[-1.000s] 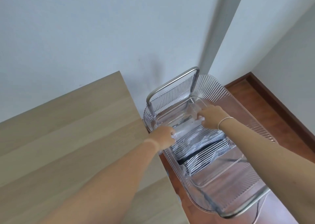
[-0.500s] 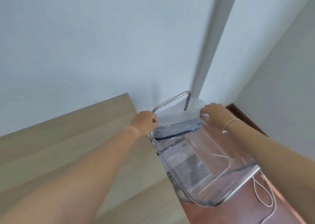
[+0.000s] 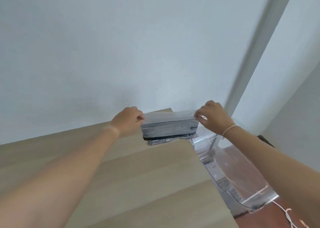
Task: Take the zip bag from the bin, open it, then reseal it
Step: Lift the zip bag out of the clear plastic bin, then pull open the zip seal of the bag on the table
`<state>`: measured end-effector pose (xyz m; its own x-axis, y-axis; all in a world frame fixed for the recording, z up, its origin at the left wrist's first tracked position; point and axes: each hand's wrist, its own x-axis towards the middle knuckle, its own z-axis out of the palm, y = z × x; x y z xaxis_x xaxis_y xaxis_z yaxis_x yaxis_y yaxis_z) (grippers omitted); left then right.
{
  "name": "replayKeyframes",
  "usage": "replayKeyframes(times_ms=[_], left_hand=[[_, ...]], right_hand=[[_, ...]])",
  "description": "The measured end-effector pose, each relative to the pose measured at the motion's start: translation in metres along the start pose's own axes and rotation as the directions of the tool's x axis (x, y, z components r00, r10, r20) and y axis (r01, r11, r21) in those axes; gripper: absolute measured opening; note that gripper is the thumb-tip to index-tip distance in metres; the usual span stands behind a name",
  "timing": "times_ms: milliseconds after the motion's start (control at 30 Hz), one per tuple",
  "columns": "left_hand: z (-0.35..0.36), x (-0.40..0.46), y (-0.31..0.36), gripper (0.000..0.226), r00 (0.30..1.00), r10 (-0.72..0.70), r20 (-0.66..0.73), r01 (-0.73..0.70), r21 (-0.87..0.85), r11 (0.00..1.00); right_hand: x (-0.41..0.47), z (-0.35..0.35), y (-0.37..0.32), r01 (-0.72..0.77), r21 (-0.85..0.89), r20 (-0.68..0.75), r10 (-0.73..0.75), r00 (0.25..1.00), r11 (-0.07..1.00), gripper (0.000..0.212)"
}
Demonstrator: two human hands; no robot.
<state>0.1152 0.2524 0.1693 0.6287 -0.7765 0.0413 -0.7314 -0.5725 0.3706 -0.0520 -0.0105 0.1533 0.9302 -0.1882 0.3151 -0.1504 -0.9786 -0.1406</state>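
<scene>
A clear zip bag (image 3: 168, 128) with a folded black-and-white striped cloth inside hangs above the far right corner of the wooden table (image 3: 138, 184). My left hand (image 3: 129, 120) pinches its top left corner. My right hand (image 3: 212, 117) pinches its top right corner, a thin bracelet on that wrist. The bag's top edge stretches flat between both hands; I cannot tell whether the zip is sealed. The clear plastic bin (image 3: 225, 168) with a metal rim sits lower right, beside the table's edge.
A white wall fills the upper view, with a corner post (image 3: 256, 45) at the right. Reddish wood floor (image 3: 294, 215) and a thin white cord (image 3: 287, 215) lie below the bin. Something striped shows through the bin's wall.
Both hands lifted the zip bag out of the bin and carried it up and left over the table corner. The view tilted upward.
</scene>
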Motion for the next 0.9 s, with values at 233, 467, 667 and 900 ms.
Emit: replayKeyframes(times_ms=[233, 467, 667, 900], left_hand=[[-0.028, -0.095, -0.101, 0.019, 0.992, -0.096, -0.083, 0.101, 0.053, 0.993], [-0.053, -0.157, -0.171, 0.021, 0.954, -0.104, -0.281, 0.154, 0.162, 0.975], [-0.029, -0.207, -0.203, 0.021, 0.970, -0.111, -0.217, 0.134, 0.093, 0.987], [-0.017, -0.224, -0.198, 0.037, 0.875, -0.341, -0.345, 0.251, -0.278, 0.927]], right_hand=[[0.020, 0.052, -0.128, 0.073, -0.028, 0.028, -0.073, 0.997, 0.997, 0.025], [0.035, 0.079, -0.224, 0.108, -0.054, -0.068, -0.112, 0.991, 0.993, 0.012], [0.000, 0.103, -0.261, 0.171, 0.054, -0.125, -0.163, 0.979, 0.984, 0.004], [-0.023, 0.110, -0.282, 0.009, 0.374, -0.135, 0.045, 0.990, 0.927, 0.011]])
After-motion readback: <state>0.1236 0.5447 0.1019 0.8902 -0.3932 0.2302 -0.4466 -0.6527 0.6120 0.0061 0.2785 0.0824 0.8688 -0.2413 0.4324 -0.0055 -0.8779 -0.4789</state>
